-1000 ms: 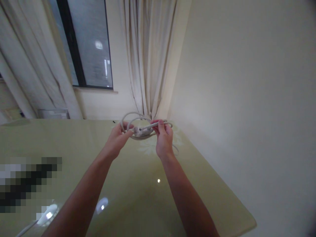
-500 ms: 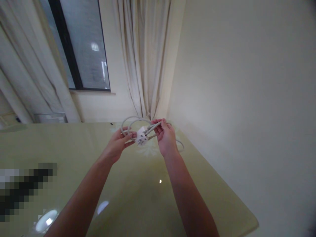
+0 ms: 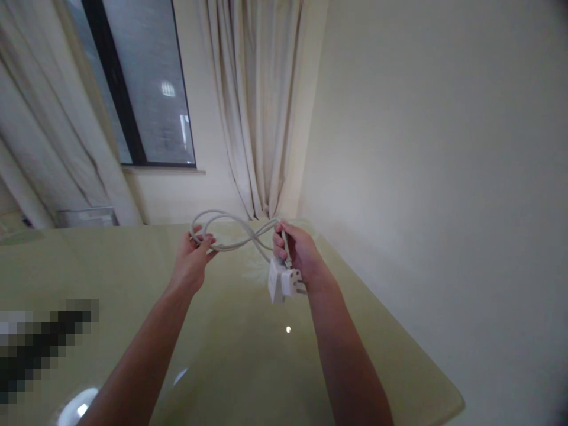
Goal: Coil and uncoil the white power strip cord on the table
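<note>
A light grey power cord (image 3: 231, 245) is looped between my hands above the tabletop. My left hand (image 3: 191, 255) is closed on the left end of the loops, thumb and fingers pinching the cord. On the other side, my right hand (image 3: 295, 245) grips the gathered cord, which crosses over itself just left of the fingers. Below that hand hang a white plug (image 3: 290, 283), its prongs pointing right, and a white block (image 3: 276, 280) beside it. I cannot make out what the block is.
A glossy pale green tabletop (image 3: 231, 355) spreads under my arms, its right edge running along the white wall (image 3: 421, 177). Curtains (image 3: 261, 106) and a dark-framed window (image 3: 146, 83) stand behind. A blurred-out dark patch (image 3: 44, 343) lies at the left.
My left hand has moved left, stretching the cord loops wider. The plug and block, earlier between my hands, now hang below my right hand.
</note>
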Motion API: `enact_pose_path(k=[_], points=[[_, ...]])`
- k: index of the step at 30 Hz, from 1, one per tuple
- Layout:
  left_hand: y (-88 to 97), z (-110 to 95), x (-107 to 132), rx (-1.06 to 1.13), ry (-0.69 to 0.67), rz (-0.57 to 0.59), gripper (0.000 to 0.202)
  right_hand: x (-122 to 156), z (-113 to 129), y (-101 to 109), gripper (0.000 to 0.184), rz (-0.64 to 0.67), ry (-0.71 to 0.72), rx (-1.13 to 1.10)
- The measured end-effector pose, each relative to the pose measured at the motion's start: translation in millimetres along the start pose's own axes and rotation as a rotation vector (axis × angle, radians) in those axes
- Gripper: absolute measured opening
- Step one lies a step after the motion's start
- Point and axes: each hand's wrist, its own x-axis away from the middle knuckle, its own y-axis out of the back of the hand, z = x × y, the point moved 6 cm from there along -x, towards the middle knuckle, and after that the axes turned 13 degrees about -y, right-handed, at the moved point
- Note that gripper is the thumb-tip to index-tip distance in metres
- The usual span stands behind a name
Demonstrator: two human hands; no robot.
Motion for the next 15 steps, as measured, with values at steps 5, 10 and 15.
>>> enact_pose_path(k=[5, 10, 15], points=[[6.6, -44, -8, -0.067, -0.390, 0.026, 0.032, -3, -7, 9, 0.037, -0.166, 0.112, 0.308], [-16.1, -86, 10, -0.459, -0.725, 0.456, 0.007, -1, 6, 24, 0.047, -0.421, 0.311, 0.290], [-32.7, -86, 29, -0.966, -0.941, 0.672, 0.029, 21, 24, 17, 0.053, -0.490, 0.483, 0.284]])
